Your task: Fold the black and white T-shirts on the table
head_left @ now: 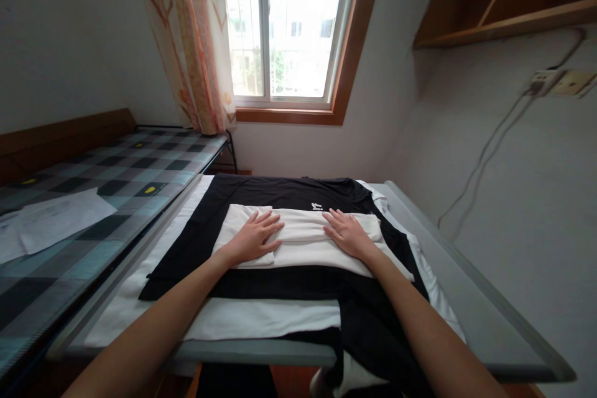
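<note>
A cream-white garment, folded into a long strip, lies across a spread black shirt that has a small white print. My left hand rests flat on the strip's left part, fingers stretched out. On its right part lies my right hand, palm down with fingers spread. Neither hand grips the cloth. Beneath the black shirt a white cloth shows at the front and sides. Part of the black fabric hangs over the table's front edge.
The clothes lie on a grey table beside the right wall. To the left stands a bed with a checked mattress and paper sheets on it. Behind are a curtain and a window. A cable hangs at right.
</note>
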Demonstrator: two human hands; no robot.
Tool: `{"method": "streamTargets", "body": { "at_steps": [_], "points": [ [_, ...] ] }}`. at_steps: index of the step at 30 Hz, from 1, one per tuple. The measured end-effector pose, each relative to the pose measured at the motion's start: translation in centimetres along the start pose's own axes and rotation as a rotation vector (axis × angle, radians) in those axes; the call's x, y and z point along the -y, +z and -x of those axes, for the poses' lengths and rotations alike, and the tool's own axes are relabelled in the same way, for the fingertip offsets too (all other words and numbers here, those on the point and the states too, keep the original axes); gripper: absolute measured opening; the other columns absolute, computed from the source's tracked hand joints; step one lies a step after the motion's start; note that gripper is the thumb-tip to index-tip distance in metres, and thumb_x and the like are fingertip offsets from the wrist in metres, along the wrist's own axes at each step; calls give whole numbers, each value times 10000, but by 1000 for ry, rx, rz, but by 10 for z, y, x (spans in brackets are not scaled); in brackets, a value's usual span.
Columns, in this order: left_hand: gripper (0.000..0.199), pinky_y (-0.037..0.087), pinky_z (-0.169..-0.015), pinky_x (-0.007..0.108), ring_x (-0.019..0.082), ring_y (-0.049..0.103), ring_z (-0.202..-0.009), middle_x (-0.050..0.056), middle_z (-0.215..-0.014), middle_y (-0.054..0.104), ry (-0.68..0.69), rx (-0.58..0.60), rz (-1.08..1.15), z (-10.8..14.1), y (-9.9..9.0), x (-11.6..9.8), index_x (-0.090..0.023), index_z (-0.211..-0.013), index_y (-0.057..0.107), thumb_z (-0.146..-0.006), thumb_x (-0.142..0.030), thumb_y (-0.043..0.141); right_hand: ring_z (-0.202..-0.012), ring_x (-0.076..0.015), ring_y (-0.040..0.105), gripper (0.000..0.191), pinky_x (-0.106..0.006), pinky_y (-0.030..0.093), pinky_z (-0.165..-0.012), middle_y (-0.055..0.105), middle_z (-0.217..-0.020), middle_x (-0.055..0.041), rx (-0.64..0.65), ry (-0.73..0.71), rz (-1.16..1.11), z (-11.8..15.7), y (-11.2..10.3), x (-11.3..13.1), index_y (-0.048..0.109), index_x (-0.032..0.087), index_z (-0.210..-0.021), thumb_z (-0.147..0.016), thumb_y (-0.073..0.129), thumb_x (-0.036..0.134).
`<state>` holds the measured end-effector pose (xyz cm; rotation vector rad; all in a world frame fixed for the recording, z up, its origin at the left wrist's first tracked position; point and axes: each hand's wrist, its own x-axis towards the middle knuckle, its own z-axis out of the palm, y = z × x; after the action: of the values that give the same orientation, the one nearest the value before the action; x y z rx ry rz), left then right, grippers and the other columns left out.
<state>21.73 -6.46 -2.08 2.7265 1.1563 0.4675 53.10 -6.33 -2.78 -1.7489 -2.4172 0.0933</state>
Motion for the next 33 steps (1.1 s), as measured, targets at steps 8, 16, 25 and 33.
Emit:
{"method": "streamTargets", "body": {
  "at_steps": [8, 16, 25, 33],
  "points": [
    [497, 156, -1184, 504, 275, 280, -1438, 78, -1506, 427, -6, 14, -18, 1, 0, 0, -256, -1390, 510, -940, -462, 476, -1425, -263, 307, 558, -452, 248, -1142, 383, -1529, -105, -4, -15, -37, -1, 0, -5, 436, 209, -1456, -986, 303, 478],
    [501, 199, -1174, 508, 278, 298, -1431, 72, -1502, 434, 12, -4, -33, 1, 5, 5, -263, -1393, 506, -939, -473, 477, -1436, -282, 274, 622, -483, 206, -1156, 339, -1555, -84, 40, 51, 18, -1, -1, -4, 376, 247, -1494, -973, 246, 560],
    [501, 240, -1158, 512, 282, 317, -1421, 73, -1487, 454, 39, -26, -48, 1, 8, 9, -269, -1397, 496, -943, -479, 467, -1465, -347, 140, 714, -620, 93, -1139, 217, -1605, -55, 73, 420, 86, 2, -4, -30, 285, 277, -1530, -937, 137, 647],
    [496, 233, -1159, 519, 284, 313, -1424, 78, -1486, 455, 29, -18, -36, 1, 5, 7, -263, -1387, 509, -940, -477, 478, -1269, -304, 448, 497, -501, 309, -1057, 552, -1363, -134, -181, 496, 92, 10, -7, -57, 590, 195, -1268, -947, 349, 490]
  ]
}}
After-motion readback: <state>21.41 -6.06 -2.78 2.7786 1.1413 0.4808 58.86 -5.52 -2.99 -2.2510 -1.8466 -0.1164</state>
